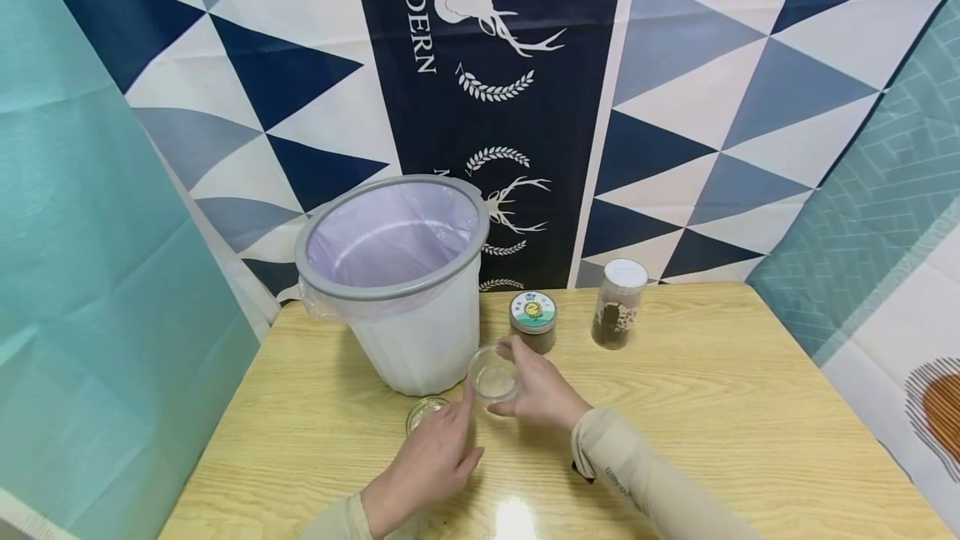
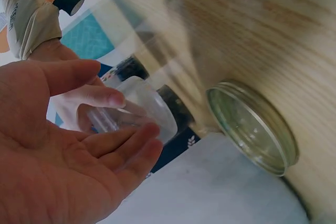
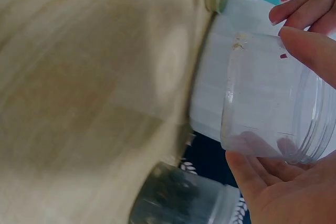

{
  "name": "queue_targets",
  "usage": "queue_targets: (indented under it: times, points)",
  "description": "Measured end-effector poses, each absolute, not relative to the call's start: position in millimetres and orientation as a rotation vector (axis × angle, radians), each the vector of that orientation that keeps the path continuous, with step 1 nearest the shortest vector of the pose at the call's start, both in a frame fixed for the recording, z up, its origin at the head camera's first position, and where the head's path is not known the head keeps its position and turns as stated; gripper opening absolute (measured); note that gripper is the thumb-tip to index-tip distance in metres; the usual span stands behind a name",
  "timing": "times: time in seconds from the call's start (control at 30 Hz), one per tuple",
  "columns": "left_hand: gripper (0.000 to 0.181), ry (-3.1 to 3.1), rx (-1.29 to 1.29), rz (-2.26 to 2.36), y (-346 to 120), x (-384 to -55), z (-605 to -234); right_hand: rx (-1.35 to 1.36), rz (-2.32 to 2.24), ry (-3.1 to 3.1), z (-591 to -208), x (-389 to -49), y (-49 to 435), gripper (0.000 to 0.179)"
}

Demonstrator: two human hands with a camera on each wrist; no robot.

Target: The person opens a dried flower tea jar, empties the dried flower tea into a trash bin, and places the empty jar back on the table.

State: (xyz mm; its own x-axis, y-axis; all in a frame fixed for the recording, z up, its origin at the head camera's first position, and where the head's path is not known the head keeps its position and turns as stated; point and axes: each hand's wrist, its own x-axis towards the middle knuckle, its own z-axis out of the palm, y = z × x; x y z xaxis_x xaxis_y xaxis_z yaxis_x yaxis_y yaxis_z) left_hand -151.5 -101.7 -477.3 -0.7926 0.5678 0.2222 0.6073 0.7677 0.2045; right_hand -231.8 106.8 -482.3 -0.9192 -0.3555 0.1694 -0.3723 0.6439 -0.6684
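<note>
A clear plastic jar (image 1: 493, 375) is in my right hand (image 1: 542, 388), gripped around its side between thumb and fingers, above the table. Through its wall no contents show in the right wrist view, only a few specks near the base of the jar (image 3: 262, 98). My left hand (image 1: 435, 452) is beside the jar with its fingers extended; the left wrist view shows nothing in its palm. On the table by the left hand lies a round, see-through lid (image 2: 252, 129) with a gold-coloured rim, partly hidden by that hand in the head view.
A white bin (image 1: 420, 340) with a grey rim and purple liner stands behind the lid. Behind my right hand is a low jar (image 1: 533, 323) with a printed lid. Farther right stands a taller jar (image 1: 618, 307) with a white lid and dark contents. Patterned cloth (image 1: 675, 107) hangs behind the table.
</note>
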Motion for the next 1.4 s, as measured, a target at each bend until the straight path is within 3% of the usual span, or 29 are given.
queue_targets:
  times: [0.87,0.97,1.07,1.2,1.27,1.4]
  points:
    - [0.084,-2.934,-0.961,-0.241,-105.0,-149.3,-494.2,0.646,1.198,-2.942,-512.6,-231.4,105.6,0.096]
    - [0.074,-2.888,-0.949,-0.227,-106.4,-149.3,-489.1,0.665,1.186,-2.952,-509.5,-230.8,109.4,0.106]
    - [0.049,-2.825,-0.903,-0.234,-107.4,-149.1,-482.5,0.671,1.182,-2.923,-499.0,-233.0,118.3,0.112]
    - [0.018,-2.761,-0.838,-0.347,-105.3,-153.5,-470.5,0.585,1.218,-2.786,-476.6,-245.8,136.4,0.103]
    - [0.013,-2.707,-0.835,-0.389,-102.3,-159.8,-463.1,0.546,1.219,-2.699,-468.1,-256.7,146.2,0.097]
    - [0.025,-2.596,-0.909,-0.42,-90.1,-181.7,-448.2,0.444,1.219,-2.612,-462.9,-277.1,161.0,0.101]
